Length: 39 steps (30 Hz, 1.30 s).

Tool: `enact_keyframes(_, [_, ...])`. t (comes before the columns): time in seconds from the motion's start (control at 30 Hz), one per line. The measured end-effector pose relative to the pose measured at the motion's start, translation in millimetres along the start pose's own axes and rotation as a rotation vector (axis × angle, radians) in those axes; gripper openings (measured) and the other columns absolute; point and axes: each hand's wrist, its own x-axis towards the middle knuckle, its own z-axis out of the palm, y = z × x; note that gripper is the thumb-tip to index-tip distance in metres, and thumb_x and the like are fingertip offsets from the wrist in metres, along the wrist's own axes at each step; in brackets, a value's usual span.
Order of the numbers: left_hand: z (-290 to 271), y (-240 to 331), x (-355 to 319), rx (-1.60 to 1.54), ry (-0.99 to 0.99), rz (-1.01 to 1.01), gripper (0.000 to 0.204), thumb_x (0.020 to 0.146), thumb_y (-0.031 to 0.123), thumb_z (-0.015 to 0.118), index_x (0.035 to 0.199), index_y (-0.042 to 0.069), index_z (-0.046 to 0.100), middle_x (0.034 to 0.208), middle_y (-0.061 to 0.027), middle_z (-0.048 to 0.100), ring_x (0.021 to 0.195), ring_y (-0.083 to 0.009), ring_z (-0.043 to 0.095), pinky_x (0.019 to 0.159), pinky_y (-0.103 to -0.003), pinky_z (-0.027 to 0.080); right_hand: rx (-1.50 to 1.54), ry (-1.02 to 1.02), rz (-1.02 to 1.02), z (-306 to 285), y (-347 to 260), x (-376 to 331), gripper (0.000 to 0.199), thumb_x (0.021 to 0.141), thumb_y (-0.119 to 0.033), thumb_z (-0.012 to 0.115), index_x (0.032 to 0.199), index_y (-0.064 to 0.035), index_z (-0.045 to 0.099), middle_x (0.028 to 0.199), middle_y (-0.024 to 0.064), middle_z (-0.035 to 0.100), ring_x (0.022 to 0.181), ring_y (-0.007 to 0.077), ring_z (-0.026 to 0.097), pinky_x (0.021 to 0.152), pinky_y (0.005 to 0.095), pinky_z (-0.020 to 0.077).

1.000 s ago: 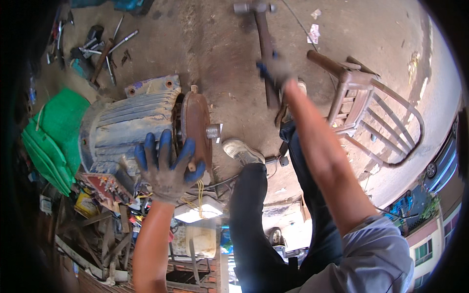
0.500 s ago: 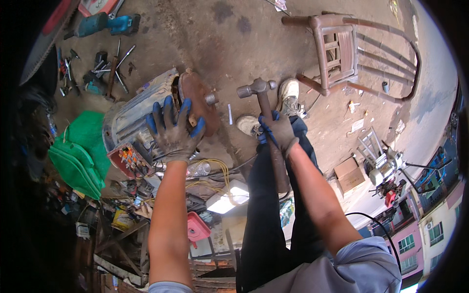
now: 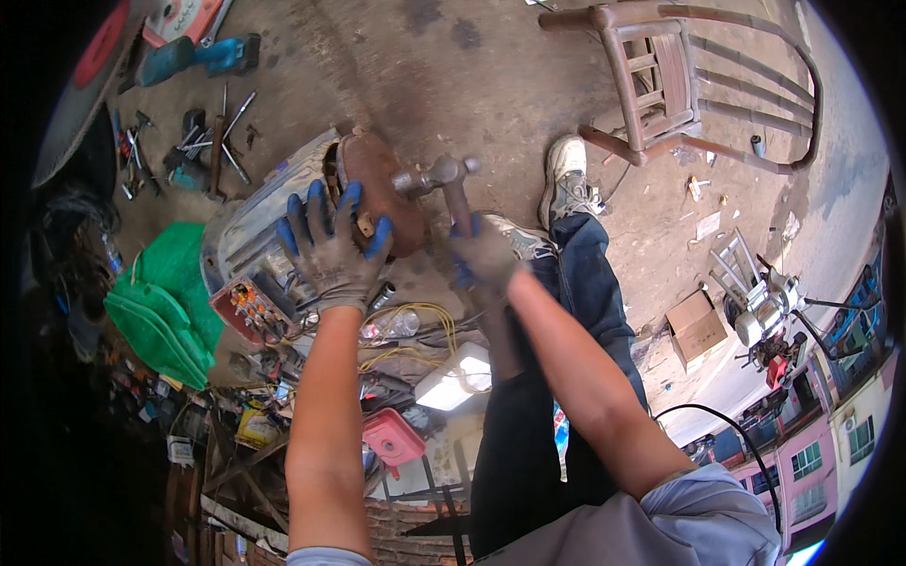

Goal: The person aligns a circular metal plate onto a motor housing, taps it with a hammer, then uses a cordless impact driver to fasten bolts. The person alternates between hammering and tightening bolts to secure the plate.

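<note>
Hammer head at the rusty end cover of an electric motor on the concrete floor

I have my gloved left hand (image 3: 330,247) spread flat, fingers splayed, pressing the rusty end cover (image 3: 382,193) of the electric motor (image 3: 274,236) – gripping nothing. My right hand (image 3: 486,257) is closed round the hammer (image 3: 451,189) handle just below the head. I judge the motor heavy, rigid cast metal – steady it at the cover's rim.

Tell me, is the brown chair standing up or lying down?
Lying down. The brown chair is tipped onto its side on the concrete floor, its legs pointing sideways instead of down and its slatted back resting along the ground.
</note>
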Motion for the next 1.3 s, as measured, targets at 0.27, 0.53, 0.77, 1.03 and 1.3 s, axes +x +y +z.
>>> enact_keyframes(0.27, [-6.5,0.7,-6.2,0.001,-0.006,-0.004,0.060,0.076,0.053,0.076,0.132,0.032,0.067,0.147,-0.0088,0.052,0.142,-0.0409,0.040,0.119,-0.064,0.024,0.243,0.152,-0.141,-77.5,-55.2,-73.8,0.025,0.095,-0.023,0.071,0.109,-0.0046,0.060,0.077,0.0065,0.063,0.053,0.0173,0.063,0.046,0.0310,0.0543])
enact_keyframes(0.53, [-5.2,0.6,-1.0,0.020,0.009,-0.002,0.063,0.076,0.053,0.077,0.134,0.032,0.065,0.149,-0.0090,0.052,0.143,-0.0408,0.041,0.119,-0.063,0.025,0.303,0.266,-0.474,-82.1,-73.6,-51.7,0.026,0.103,-0.031,0.064,0.114,-0.0079,0.060,0.081,0.0024,0.060,0.061,0.0132,0.061,0.051,0.0285,0.0513])
enact_keyframes(0.77, [-1.7,-2.3,0.5,0.022,0.018,0.021,0.062,0.077,0.051,0.077,0.135,0.031,0.066,0.150,-0.0105,0.053,0.142,-0.0409,0.042,0.119,-0.062,0.025,0.298,-0.272,0.061,2.7,-38.5,-53.6,0.024,0.092,-0.014,0.065,0.112,-0.0014,0.059,0.080,0.0105,0.065,0.060,0.0210,0.065,0.051,0.0356,0.0551])
enact_keyframes(1.03, [-2.1,-2.7,-4.1,0.022,-0.014,0.003,0.061,0.078,0.054,0.075,0.134,0.031,0.066,0.148,-0.0099,0.052,0.141,-0.0423,0.041,0.118,-0.063,0.025,0.245,0.487,-0.358,-172.8,-81.3,-24.4,0.013,0.095,-0.015,0.064,0.093,-0.0046,0.057,0.070,0.0058,0.059,0.053,0.0185,0.062,0.046,0.0329,0.0549])
enact_keyframes(1.3, [-5.9,3.1,4.5,0.021,-0.012,0.021,0.062,0.081,0.053,0.073,0.138,0.032,0.064,0.149,-0.0117,0.053,0.140,-0.0417,0.043,0.119,-0.062,0.024,-0.603,0.246,-0.223,-1.5,50.4,21.1,0.026,0.095,-0.029,0.060,0.099,-0.0036,0.065,0.074,0.0118,0.067,0.060,0.0201,0.066,0.054,0.0416,0.0542])
